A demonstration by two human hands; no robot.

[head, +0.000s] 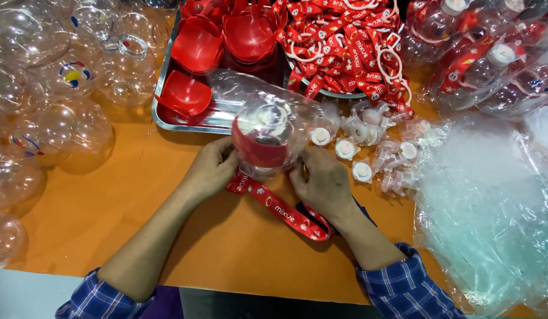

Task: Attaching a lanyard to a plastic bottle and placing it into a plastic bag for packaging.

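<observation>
A clear bottle [263,127] with a red collar sat above the orange bench [138,195], both hands' fingers wrapped on it: left hand [212,168], right hand [324,180]. Red strap [286,212] dangled below, white caps [354,150] just right.

Head view, steeply down, close over table [185,248]
</observation>
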